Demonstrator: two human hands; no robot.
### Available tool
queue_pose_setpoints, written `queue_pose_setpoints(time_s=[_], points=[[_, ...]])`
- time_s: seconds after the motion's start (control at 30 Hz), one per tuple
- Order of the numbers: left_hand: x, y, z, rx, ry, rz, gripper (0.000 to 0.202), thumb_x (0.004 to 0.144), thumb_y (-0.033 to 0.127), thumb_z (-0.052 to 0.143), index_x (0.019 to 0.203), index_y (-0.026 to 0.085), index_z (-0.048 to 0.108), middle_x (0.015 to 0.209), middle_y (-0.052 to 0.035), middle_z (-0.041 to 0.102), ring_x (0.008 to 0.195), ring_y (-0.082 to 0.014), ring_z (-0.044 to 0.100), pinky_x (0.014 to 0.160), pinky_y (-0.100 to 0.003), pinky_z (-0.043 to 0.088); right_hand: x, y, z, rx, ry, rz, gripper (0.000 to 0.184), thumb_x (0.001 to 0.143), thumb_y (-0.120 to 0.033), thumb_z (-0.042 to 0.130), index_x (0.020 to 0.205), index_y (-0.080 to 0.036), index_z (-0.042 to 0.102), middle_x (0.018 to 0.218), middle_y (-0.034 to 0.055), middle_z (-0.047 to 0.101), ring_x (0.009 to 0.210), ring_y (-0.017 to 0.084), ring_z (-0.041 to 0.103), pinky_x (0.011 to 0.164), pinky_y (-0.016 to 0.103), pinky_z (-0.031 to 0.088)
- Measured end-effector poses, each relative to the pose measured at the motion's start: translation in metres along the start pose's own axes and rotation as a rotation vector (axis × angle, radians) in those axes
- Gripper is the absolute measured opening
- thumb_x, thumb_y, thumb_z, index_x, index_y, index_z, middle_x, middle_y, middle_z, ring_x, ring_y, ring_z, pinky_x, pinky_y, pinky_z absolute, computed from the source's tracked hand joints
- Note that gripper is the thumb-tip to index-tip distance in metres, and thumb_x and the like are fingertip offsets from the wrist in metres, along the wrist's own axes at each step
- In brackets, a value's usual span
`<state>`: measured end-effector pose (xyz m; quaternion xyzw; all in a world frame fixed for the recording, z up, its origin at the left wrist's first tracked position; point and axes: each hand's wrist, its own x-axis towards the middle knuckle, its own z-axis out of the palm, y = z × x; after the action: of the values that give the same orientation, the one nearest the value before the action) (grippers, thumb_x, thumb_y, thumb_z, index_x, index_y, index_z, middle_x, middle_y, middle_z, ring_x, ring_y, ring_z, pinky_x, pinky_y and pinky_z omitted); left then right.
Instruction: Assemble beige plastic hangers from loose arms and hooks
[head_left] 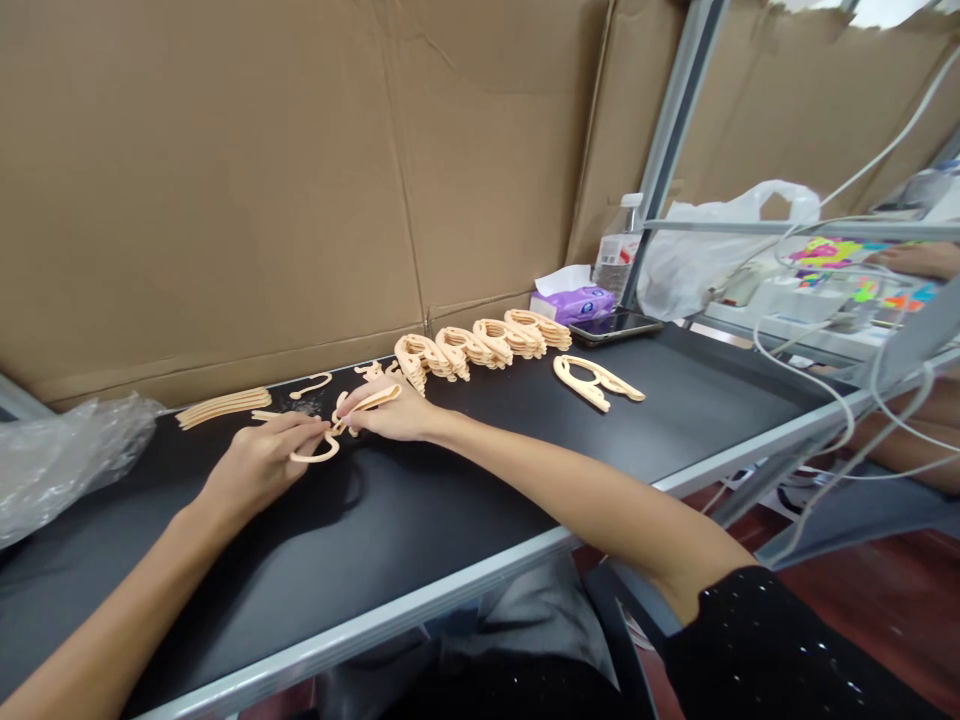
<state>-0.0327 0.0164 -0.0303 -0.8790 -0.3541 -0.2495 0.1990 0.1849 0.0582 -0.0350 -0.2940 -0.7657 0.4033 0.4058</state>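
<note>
My left hand pinches a cream plastic hanger hook, its curve hanging below the fingertips. Close beside it, my right hand is closed on a cream hanger arm. The two pieces meet between my fingertips, though the fingers hide part of the joint. Behind my hands lie a loose hook and some small cream parts. A stack of curved hanger arms rests to the left. Several piles of folded hangers line the back, and a single folded hanger lies to the right.
A crumpled clear plastic bag is on the left of the black table. At the back right are a tissue pack, a phone and a water bottle. White cables hang beyond the right end, near another person's arm.
</note>
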Motion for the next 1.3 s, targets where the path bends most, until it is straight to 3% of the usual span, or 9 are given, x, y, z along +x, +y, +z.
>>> queue_pose_setpoints(time_s=[0.33,0.9,1.1,1.3], points=[[0.002,0.003,0.001,-0.084,0.108,-0.047,0.023,0.086,0.028,0.057,0.088,0.019,0.078,0.086,-0.0065,0.077,0.072,-0.0164,0.070,0.070,-0.024,0.055,0.004,0.003,-0.002,0.020,0.005,-0.046,0.013,0.079,-0.008,0.063,0.079,-0.013,0.075,0.060,-0.0010,0.068,0.062,0.011,0.064,0.065,0.021,0.050],[0.003,0.008,0.004,-0.135,0.114,-0.202,0.022,0.080,0.027,0.059,0.081,0.019,0.080,0.079,-0.0067,0.077,0.067,-0.0183,0.069,0.068,-0.026,0.053,0.000,0.003,0.008,0.052,0.077,-0.007,0.013,0.077,-0.008,0.063,0.080,-0.013,0.075,0.063,-0.0001,0.069,0.058,0.010,0.063,0.063,0.021,0.051],[0.003,0.010,0.003,-0.134,0.110,-0.234,0.023,0.081,0.030,0.059,0.080,0.020,0.080,0.079,-0.0065,0.077,0.065,-0.0185,0.069,0.066,-0.027,0.052,-0.003,-0.001,0.011,0.099,0.102,0.076,0.013,0.077,-0.006,0.063,0.077,-0.014,0.074,0.062,-0.0008,0.068,0.059,0.010,0.064,0.064,0.022,0.053],[0.005,0.010,0.001,-0.096,0.153,-0.207,0.023,0.084,0.031,0.059,0.080,0.021,0.079,0.076,-0.0048,0.077,0.063,-0.0165,0.067,0.063,-0.025,0.050,0.000,0.001,0.015,0.282,0.123,0.141,0.009,0.078,-0.008,0.065,0.075,-0.014,0.072,0.066,0.0006,0.069,0.058,0.012,0.065,0.062,0.026,0.057]])
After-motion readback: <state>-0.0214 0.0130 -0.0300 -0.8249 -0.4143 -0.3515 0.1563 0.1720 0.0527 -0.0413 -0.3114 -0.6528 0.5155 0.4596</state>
